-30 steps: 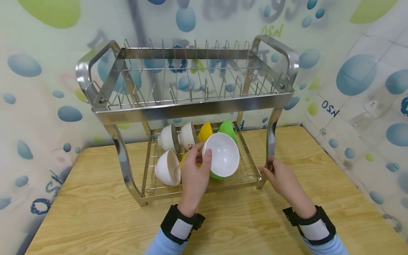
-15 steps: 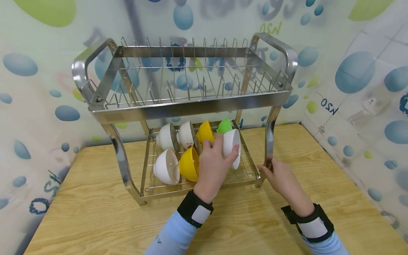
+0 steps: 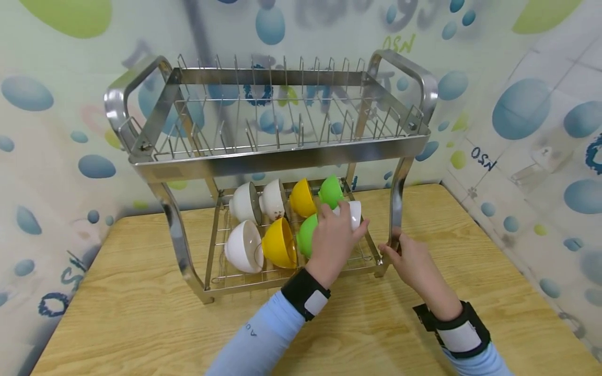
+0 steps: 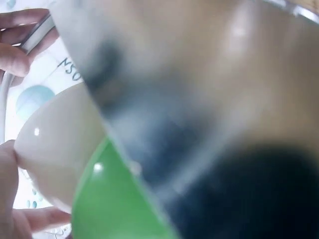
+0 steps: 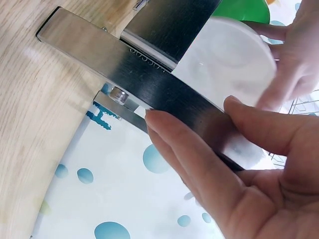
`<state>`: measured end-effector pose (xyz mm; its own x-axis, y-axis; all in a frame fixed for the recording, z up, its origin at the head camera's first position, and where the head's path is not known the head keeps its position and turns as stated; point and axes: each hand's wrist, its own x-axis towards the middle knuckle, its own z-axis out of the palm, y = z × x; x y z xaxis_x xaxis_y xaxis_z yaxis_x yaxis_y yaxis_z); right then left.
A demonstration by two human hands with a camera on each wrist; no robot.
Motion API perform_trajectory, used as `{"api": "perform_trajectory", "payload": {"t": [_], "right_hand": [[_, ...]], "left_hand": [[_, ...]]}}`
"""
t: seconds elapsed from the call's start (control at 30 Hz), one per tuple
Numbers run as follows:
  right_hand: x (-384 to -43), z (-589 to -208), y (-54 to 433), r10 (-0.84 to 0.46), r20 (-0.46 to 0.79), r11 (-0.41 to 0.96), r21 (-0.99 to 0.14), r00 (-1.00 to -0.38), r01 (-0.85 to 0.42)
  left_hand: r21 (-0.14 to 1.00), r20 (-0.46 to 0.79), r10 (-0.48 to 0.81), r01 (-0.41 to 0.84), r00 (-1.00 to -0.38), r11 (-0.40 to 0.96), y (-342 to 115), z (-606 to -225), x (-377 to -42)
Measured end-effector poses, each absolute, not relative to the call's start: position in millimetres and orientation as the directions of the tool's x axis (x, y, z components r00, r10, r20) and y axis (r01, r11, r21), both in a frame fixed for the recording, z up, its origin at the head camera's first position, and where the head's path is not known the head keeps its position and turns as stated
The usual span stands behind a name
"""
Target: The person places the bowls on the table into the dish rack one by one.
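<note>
My left hand holds a white bowl by its rim and side, at the right end of the rack's lower tier. In the right wrist view the bowl's white inside faces the camera. Just left of it stands a green bowl, partly hidden by my left hand. My right hand grips the right front leg of the metal dish rack, low down, thumb and fingers on either side of the bar.
On the lower tier, tilted bowls stand in two rows: white and yellow in front; two whites, a yellow and a green behind. The wire upper tier overhangs them. A wooden table bears the rack; patterned walls stand behind.
My left hand has carried the white bowl rightward and turned it from facing the camera to facing right, uncovering the front yellow and green bowls. The right hand stays on the leg.
</note>
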<state>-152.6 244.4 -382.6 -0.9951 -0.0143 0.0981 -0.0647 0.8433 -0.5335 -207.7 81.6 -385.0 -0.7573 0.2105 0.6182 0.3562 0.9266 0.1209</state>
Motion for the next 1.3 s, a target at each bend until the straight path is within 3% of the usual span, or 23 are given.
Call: {"api": "perform_trajectory", "payload": {"t": [0.17,0.53,1.3], "right_hand": [[-151.7,-381.7,244.4,-0.009,0.088,0.841,-0.538,-0.996,-0.056],[-151.0,-380.7,244.6,-0.013,0.096,0.843,-0.534,-0.995,-0.062],[-149.2,-381.0,246.1,-0.018,0.095,0.846,-0.530,-0.995,-0.066]], "left_hand": [[0.075,0.587,0.216,0.317,-0.781,0.945,87.5,-387.9,-211.9],[0.084,0.473,0.204,0.274,-0.857,0.958,92.7,-387.4,-209.7],[-0.066,0.491,0.220,0.216,-0.843,0.974,97.8,-392.9,-196.6]]}}
